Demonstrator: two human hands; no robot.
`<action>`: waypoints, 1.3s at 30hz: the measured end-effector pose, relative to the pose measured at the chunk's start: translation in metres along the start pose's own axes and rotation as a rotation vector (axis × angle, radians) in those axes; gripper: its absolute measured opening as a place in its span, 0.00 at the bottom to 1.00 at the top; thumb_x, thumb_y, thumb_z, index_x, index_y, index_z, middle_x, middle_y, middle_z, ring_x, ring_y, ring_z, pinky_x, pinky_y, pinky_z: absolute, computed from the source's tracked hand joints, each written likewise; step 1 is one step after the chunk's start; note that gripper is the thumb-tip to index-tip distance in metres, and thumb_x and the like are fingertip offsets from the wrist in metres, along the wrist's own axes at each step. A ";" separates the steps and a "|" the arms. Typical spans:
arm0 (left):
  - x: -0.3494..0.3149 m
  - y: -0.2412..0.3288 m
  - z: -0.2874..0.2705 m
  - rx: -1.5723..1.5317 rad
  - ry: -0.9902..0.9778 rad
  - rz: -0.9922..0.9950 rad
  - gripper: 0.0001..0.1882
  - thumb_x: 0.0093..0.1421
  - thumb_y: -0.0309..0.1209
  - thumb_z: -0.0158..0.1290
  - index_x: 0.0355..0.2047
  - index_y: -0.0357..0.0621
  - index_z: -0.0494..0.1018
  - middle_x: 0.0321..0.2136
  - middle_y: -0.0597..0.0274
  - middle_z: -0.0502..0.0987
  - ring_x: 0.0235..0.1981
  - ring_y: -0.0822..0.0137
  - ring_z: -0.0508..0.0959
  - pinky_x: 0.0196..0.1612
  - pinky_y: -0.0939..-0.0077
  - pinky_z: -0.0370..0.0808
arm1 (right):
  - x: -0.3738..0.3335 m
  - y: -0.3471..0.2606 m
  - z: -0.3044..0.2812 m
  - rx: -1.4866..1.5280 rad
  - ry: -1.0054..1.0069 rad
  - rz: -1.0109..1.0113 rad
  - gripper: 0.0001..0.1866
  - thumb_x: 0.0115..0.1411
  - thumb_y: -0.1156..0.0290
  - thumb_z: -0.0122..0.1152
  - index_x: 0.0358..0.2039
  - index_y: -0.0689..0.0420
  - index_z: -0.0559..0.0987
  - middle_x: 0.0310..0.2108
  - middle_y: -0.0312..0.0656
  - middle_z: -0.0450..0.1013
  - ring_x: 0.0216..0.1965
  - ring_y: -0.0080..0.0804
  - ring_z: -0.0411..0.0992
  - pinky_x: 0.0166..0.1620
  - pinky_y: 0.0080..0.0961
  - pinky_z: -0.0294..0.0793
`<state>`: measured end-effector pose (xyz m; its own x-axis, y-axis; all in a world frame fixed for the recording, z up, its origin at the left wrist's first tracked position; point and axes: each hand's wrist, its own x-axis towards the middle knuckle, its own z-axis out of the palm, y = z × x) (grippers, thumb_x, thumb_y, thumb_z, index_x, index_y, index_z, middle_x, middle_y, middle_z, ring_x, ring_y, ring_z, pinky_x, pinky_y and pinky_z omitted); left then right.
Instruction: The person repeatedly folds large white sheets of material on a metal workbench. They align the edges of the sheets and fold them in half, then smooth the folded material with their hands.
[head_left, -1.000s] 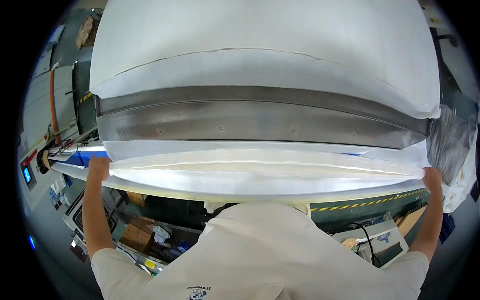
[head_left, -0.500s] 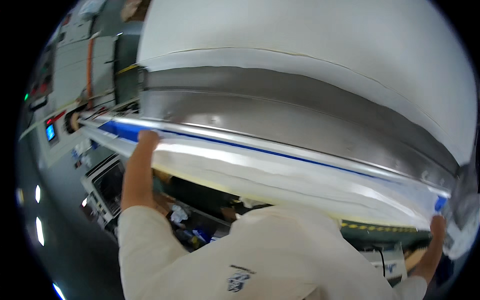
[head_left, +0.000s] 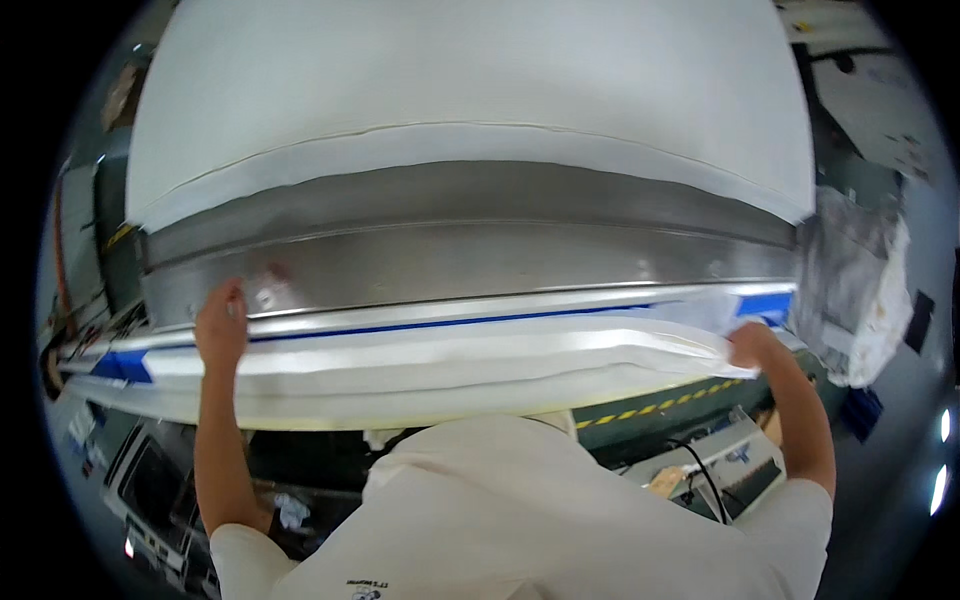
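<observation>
A long white sheet of cloth (head_left: 450,352) lies in a folded band along the near side of a metal bar (head_left: 430,317). At its right end my right hand (head_left: 755,345) is closed on the sheet's edge, pulling it into creases. Blue strips (head_left: 126,366) show at both ends of the band, and a thin blue line runs between band and bar. My left hand (head_left: 222,318) is raised over the left end of the bar, before the grey metal panel (head_left: 450,265). Its fingers are loosely bent, with nothing visible in them.
Beyond the panel spreads a wide white sheet (head_left: 470,70). Grey and white cloth (head_left: 850,280) hangs at the right end. Below the band are a boxy device with a black cable (head_left: 715,470), yellow-black floor tape (head_left: 655,407) and, at left, a dark-screened machine (head_left: 155,470).
My view has swung to the right. My left hand has come off the cloth and risen toward the metal panel. My right hand has moved inward and now grips the cloth's right end.
</observation>
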<state>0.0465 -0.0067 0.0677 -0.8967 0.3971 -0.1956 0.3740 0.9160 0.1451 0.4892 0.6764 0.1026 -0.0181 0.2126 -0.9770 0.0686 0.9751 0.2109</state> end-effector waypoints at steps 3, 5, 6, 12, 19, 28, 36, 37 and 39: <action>-0.013 0.109 0.027 -0.226 -0.067 0.282 0.09 0.54 0.24 0.54 0.36 0.45 0.76 0.33 0.58 0.79 0.33 0.57 0.79 0.36 0.67 0.75 | -0.016 -0.021 -0.015 0.244 0.115 -0.167 0.26 0.43 0.57 0.59 0.43 0.56 0.78 0.42 0.50 0.76 0.47 0.48 0.73 0.49 0.40 0.71; -0.019 0.159 0.030 -0.318 -0.068 0.380 0.08 0.54 0.23 0.54 0.35 0.44 0.76 0.32 0.57 0.79 0.32 0.57 0.79 0.35 0.67 0.75 | -0.014 -0.038 -0.020 0.397 0.080 -0.160 0.28 0.42 0.57 0.60 0.44 0.58 0.76 0.42 0.51 0.76 0.47 0.48 0.73 0.49 0.39 0.71; -0.021 0.174 0.025 -0.337 -0.092 0.378 0.08 0.54 0.23 0.54 0.36 0.44 0.76 0.32 0.57 0.79 0.32 0.57 0.79 0.35 0.67 0.75 | -0.014 -0.044 -0.023 0.470 0.061 -0.161 0.30 0.42 0.56 0.61 0.45 0.59 0.75 0.42 0.52 0.76 0.47 0.48 0.72 0.50 0.38 0.71; -0.022 0.141 0.013 -0.357 -0.041 0.190 0.09 0.56 0.25 0.54 0.38 0.43 0.76 0.33 0.56 0.79 0.32 0.59 0.80 0.35 0.69 0.75 | 0.005 -0.061 -0.049 0.812 -0.230 -0.109 0.27 0.40 0.61 0.67 0.42 0.58 0.77 0.34 0.45 0.79 0.34 0.33 0.78 0.37 0.28 0.75; 0.011 0.026 0.015 -0.322 0.114 -0.215 0.13 0.61 0.31 0.52 0.45 0.43 0.75 0.37 0.54 0.79 0.39 0.58 0.79 0.41 0.68 0.75 | 0.025 -0.076 -0.025 0.657 0.033 -0.081 0.10 0.45 0.64 0.65 0.19 0.58 0.80 0.17 0.38 0.77 0.23 0.27 0.78 0.31 0.23 0.75; 0.095 -0.051 0.041 -0.039 0.534 -0.013 0.19 0.57 0.31 0.49 0.50 0.43 0.70 0.51 0.52 0.70 0.52 0.52 0.69 0.55 0.56 0.65 | -0.012 -0.223 -0.233 0.503 0.703 -0.410 0.14 0.55 0.57 0.55 0.30 0.54 0.79 0.26 0.46 0.76 0.30 0.49 0.74 0.36 0.41 0.73; 0.088 -0.042 0.040 -0.165 0.632 -0.038 0.19 0.53 0.29 0.50 0.47 0.42 0.71 0.49 0.53 0.70 0.52 0.51 0.69 0.55 0.56 0.64 | -0.089 -0.460 -0.489 0.447 1.054 -0.806 0.10 0.58 0.62 0.52 0.30 0.54 0.78 0.27 0.46 0.75 0.30 0.48 0.73 0.36 0.40 0.72; 0.088 -0.040 0.038 -0.182 0.628 -0.041 0.19 0.53 0.29 0.50 0.47 0.42 0.71 0.49 0.53 0.70 0.53 0.51 0.69 0.56 0.56 0.64 | -0.092 -0.485 -0.517 0.490 1.075 -0.842 0.10 0.57 0.63 0.53 0.30 0.54 0.78 0.27 0.46 0.76 0.31 0.48 0.73 0.36 0.39 0.72; 0.093 -0.039 0.036 -0.208 0.629 -0.032 0.19 0.53 0.29 0.50 0.47 0.42 0.71 0.49 0.53 0.70 0.53 0.51 0.69 0.56 0.56 0.64 | -0.084 -0.524 -0.568 0.468 1.234 -0.926 0.10 0.57 0.64 0.55 0.30 0.57 0.78 0.24 0.43 0.75 0.27 0.39 0.74 0.33 0.32 0.72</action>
<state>-0.0426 -0.0033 0.0089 -0.8975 0.2031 0.3915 0.3479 0.8716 0.3454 -0.1116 0.1833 0.0919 -0.9604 -0.2649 -0.0869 -0.1433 0.7363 -0.6613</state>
